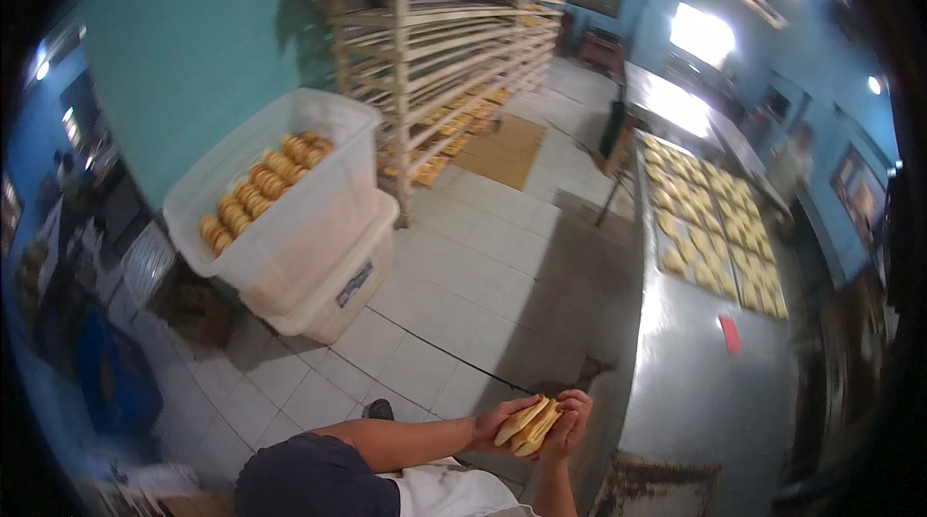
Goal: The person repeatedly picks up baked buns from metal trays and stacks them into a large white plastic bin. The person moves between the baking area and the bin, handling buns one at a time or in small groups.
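Between my two hands, low in the middle of the head view, is a stack of golden flat bread rolls [528, 427], pressed side by side and standing on edge. My left hand [494, 422] is closed round the rolls from the left. From the right, the fingers of my right hand [574, 417] curl over the other side of the same stack. Both hands are in the air, just left of the metal table's edge. Over to the left, a clear plastic tub [304, 237] has browned rolls [261, 191] lined up in rows inside.
The tub rests on another lidded tub [357, 290] on the tiled floor. Behind stands a tall wooden rack [401, 92] of trays. At right, the metal table [690, 372] bears trays of pale dough pieces [710, 218] and a red flat piece [729, 334]. Another person [792, 165] stands beyond it.
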Motion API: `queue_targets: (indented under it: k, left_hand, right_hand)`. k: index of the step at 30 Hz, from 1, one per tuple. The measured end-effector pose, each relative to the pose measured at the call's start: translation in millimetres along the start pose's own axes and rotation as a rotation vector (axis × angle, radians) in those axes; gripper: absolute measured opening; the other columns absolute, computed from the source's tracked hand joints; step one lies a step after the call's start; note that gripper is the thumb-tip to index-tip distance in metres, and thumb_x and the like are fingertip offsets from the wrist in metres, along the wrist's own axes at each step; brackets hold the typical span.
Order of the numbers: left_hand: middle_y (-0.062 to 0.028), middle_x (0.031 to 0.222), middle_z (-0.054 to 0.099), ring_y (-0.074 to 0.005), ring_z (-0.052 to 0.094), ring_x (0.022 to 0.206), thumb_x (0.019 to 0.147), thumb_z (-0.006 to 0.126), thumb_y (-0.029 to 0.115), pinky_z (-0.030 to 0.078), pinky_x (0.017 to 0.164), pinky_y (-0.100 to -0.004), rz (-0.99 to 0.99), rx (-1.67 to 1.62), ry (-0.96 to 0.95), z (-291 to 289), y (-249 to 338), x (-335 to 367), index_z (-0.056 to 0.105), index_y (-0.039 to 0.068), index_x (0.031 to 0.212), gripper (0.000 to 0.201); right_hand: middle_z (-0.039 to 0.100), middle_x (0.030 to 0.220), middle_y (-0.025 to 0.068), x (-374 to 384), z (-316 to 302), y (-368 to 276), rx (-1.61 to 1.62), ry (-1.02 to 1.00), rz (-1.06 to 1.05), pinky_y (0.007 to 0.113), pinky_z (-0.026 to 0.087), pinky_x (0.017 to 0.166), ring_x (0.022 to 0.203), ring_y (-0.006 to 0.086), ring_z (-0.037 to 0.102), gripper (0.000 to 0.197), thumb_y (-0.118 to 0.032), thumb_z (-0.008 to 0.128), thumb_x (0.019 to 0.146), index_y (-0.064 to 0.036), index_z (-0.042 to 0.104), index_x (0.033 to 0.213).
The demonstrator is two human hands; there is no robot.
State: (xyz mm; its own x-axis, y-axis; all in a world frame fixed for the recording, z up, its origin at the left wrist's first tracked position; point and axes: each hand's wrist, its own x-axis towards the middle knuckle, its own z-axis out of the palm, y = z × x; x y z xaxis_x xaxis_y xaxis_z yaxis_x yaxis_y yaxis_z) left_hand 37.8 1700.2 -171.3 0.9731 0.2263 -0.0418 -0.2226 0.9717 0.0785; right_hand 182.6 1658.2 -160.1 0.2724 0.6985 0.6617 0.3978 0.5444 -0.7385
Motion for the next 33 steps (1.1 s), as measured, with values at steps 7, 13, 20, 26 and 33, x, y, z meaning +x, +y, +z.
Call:
queue_targets:
  k: [7, 13, 20, 26, 33]
  left_hand:
    - [-0.0061, 0.115, 0.064, -0.0151, 0.064, 0.102, 0.104, 0.048, 0.046, 0.053, 0.09, -0.0344, 0.484, 0.289, 0.328, -32.9, 121.7, -195.9, 0.054, 0.006, 0.128, 0.047]
    - [-0.011, 0.127, 0.055, -0.0189, 0.054, 0.118, 0.101, 0.06, 0.034, 0.045, 0.102, -0.0338, 0.971, 0.933, 0.834, -27.9, 205.6, -300.5, 0.046, 0.002, 0.138, 0.051]
    - [-0.0182, 0.128, 0.05, -0.0278, 0.05, 0.122, 0.101, 0.056, 0.034, 0.037, 0.11, -0.0377, 1.391, 1.135, 0.941, 16.2, 286.1, -381.3, 0.039, -0.003, 0.143, 0.058]
    - [-0.0234, 0.117, 0.055, -0.0399, 0.052, 0.112, 0.088, 0.069, 0.016, 0.042, 0.099, -0.0451, 1.531, 1.66, 1.83, 19.7, 349.0, -484.5, 0.051, -0.002, 0.128, 0.048]
    - [-0.0221, 0.117, 0.058, -0.0363, 0.055, 0.109, 0.092, 0.065, 0.014, 0.046, 0.093, -0.0447, 1.188, 1.041, 2.485, 8.8, 374.1, -546.6, 0.058, 0.001, 0.121, 0.032]
  right_hand:
    - [0.06, 0.118, 0.015, 40.9, 195.5, -19.1, 0.21, -0.538, 0.788, 0.032, 0.053, 0.086, 0.105, 0.0189, 0.061, 0.05, -0.018, 0.068, 0.096, 0.0033, 0.049, 0.137]
    - [0.057, 0.133, 0.0188, 106.9, 354.5, -76.9, -0.051, -1.16, 0.654, 0.035, 0.051, 0.098, 0.121, 0.0249, 0.058, 0.081, -0.025, 0.074, 0.092, 0.006, 0.029, 0.15]
    - [0.063, 0.127, 0.0196, 185.2, 491.1, -99.1, 0.053, -1.293, 0.321, 0.036, 0.051, 0.097, 0.115, 0.0259, 0.063, 0.08, -0.024, 0.082, 0.083, 0.0018, 0.038, 0.145]
    - [0.067, 0.117, 0.0227, 317.1, 637.4, -64.1, -0.235, -1.076, -0.133, 0.045, 0.052, 0.092, 0.109, 0.0396, 0.065, 0.082, -0.036, 0.082, 0.081, -0.0049, 0.038, 0.143]
    - [0.068, 0.111, 0.0241, 420.5, 894.0, 104.4, -0.693, -1.261, -0.312, 0.044, 0.054, 0.087, 0.105, 0.038, 0.067, 0.064, -0.029, 0.074, 0.083, 0.0009, 0.045, 0.131]
